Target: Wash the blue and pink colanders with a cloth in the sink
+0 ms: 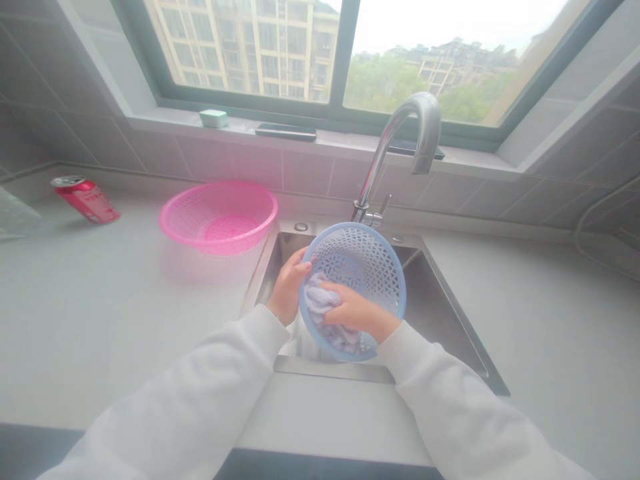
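Over the sink [450,313] a light blue plastic colander [383,267] is held tilted, its open side facing me. My left hand [289,283] grips its left rim, with the thumb on the rim and the other fingers behind it. Inside the colander my right hand [350,308] is closed on a pale, crumpled cloth [320,297], pressed against the left part of the inner wall. Part of the cloth hangs down to the lower rim. The fingertips of my right hand are hidden in the cloth.
A chrome faucet [385,150] arches behind the colander. To the left on the counter [150,333] stand a pink basket [220,217] and a red can [87,200]. A clear plastic bag [17,213] lies at the far left. A phone-like dark slab [286,132] and a pale green block [213,119] rest on the windowsill.
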`<action>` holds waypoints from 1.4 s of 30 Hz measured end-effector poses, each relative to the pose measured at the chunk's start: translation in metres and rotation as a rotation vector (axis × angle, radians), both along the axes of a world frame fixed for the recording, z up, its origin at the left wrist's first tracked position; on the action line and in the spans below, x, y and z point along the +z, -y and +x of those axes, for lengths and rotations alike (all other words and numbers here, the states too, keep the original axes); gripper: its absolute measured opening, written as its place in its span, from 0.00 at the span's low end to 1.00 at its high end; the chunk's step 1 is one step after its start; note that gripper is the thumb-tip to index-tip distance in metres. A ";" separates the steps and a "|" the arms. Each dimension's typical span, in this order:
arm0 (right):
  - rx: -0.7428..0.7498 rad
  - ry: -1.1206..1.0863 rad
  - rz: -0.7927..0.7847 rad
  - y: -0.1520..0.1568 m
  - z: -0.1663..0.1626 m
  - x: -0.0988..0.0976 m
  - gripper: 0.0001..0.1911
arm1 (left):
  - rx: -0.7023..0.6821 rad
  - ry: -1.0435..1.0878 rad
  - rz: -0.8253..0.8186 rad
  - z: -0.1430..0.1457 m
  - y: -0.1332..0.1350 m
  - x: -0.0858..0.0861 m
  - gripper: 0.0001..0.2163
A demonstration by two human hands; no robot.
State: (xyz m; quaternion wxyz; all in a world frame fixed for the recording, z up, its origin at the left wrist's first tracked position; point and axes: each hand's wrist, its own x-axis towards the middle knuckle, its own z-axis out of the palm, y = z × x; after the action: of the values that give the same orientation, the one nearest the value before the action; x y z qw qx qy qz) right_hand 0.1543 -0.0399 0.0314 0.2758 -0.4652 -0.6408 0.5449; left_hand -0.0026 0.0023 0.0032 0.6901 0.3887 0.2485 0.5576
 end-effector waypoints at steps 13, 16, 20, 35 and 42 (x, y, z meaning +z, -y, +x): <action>-0.696 -0.599 0.185 -0.015 0.000 -0.021 0.22 | -0.112 -0.205 0.205 0.013 0.009 -0.001 0.28; -0.520 -0.491 0.118 -0.010 0.001 -0.016 0.21 | -0.062 -0.193 0.192 0.011 0.008 -0.001 0.27; 0.028 -0.030 0.006 0.000 0.002 -0.009 0.21 | -0.001 -0.092 0.066 -0.003 0.000 -0.001 0.25; -0.425 -0.481 0.017 -0.007 0.001 -0.022 0.26 | -0.085 -0.385 0.368 -0.024 -0.007 -0.002 0.28; -0.602 -0.699 -0.029 -0.017 0.017 -0.015 0.18 | -0.193 -0.476 0.363 -0.013 0.000 -0.016 0.53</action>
State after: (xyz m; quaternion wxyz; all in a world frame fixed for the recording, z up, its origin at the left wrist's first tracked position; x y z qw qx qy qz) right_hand 0.1709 -0.0225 0.0164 0.6146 -0.4228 -0.3381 0.5737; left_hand -0.0156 0.0020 -0.0132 0.5815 0.6470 0.2613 0.4183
